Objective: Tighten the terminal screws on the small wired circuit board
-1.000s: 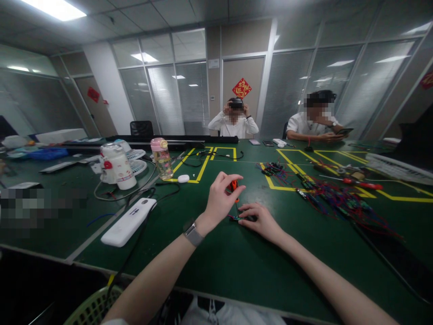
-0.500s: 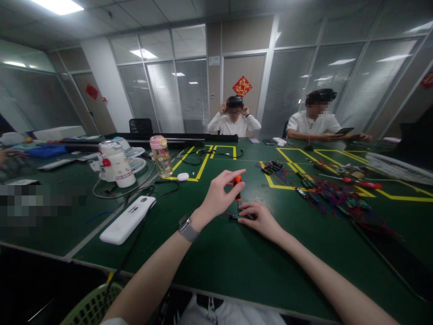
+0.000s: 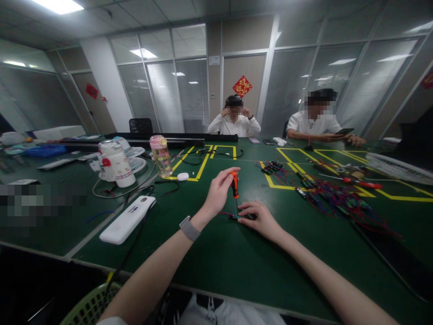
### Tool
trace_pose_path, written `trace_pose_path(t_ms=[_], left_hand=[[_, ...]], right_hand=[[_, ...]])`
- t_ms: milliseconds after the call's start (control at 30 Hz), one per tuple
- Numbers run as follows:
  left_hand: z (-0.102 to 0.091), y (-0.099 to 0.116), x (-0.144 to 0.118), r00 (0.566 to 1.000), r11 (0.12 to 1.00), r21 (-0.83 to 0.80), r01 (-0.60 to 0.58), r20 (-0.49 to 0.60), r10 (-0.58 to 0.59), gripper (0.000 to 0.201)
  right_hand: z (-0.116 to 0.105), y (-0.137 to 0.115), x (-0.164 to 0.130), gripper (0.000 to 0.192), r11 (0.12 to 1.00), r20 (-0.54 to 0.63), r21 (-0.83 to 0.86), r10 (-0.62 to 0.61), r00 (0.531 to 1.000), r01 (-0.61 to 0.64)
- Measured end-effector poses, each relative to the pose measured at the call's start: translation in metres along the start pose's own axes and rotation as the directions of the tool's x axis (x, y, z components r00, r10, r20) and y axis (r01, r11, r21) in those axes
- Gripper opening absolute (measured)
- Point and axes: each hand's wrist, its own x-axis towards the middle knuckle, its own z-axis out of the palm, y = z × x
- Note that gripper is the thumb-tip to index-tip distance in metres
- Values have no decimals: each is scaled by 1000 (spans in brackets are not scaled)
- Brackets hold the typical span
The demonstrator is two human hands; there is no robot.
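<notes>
An orange-and-black screwdriver [image 3: 235, 186] stands nearly upright over the green table, its handle gripped by my left hand [image 3: 218, 189]. Its thin shaft runs down to a small green circuit board [image 3: 234, 216] with a red wire trailing off to the left. From the right, my right hand [image 3: 259, 219] pinches the board's edge between thumb and fingers and holds it on the tabletop. Exactly where the tip meets the board is too small to make out.
A pile of wired circuit boards [image 3: 338, 196] lies to the right, beside a red-handled screwdriver [image 3: 361, 183]. On the left are a white power bank [image 3: 128, 220], a pink-lidded bottle [image 3: 161, 155] and a white jug-like bottle [image 3: 117, 164]. Two people sit across the table [image 3: 209, 257].
My left hand has shifted slightly left and its thumb and fingers have turned around the handle, exposing more of it. My right hand and the board stay put.
</notes>
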Motion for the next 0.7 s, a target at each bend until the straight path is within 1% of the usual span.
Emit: trace_pose_path(t_ms=[33,67,100,167,233,300,367,433,467,533,567,633,667,700], left_hand=[[0,2,-1,998,999,-32,8,63,-6,29],[0,4,-2,995,999,-41,5,103,-1,30],[1,6,-3,994,1000,-7,-23,105,23,29],[4,9,-6,991,986,125,-113,78,104,24],[7,11,-8,978,940,272,-207,51,201,18],[10,12,-10,960,889,369,-272,45,276,14],[11,14,-11,946,846,435,-309,53,319,15],[9,17,-10,941,827,455,-331,98,323,20],[8,18,-9,941,833,437,-338,132,313,22],[4,20,-7,944,887,333,-319,196,266,27],[2,20,-5,949,927,250,-279,219,227,29],[-1,18,-2,961,985,74,-156,242,134,29],[-3,17,0,966,995,4,-96,241,93,29],[-4,14,1,972,997,-37,-61,224,68,28]], right_hand=[[0,0,0,10,1000,-1,-5,1,1000,-1],[0,0,0,10,1000,-3,-9,2,1000,-2],[0,0,0,10,1000,-5,-11,2,1000,-2],[1,0,0,10,1000,-12,-12,-2,1000,2],[1,0,1,9,1000,-18,-10,-11,1000,11],[1,0,1,8,1000,-22,-8,-19,1000,19],[0,0,1,8,1000,-21,-6,-22,1000,22],[0,0,1,9,1000,-21,-8,-20,1000,20],[0,0,1,9,1000,-22,-9,-18,1000,18],[0,1,1,9,1000,-22,-9,-14,1000,13],[0,1,1,9,1000,-20,-9,-12,1000,12],[1,1,1,9,1000,-17,-8,-10,1000,9],[1,1,1,9,1000,-16,-9,-9,1000,9],[1,1,1,8,1000,-17,-9,-8,1000,8]])
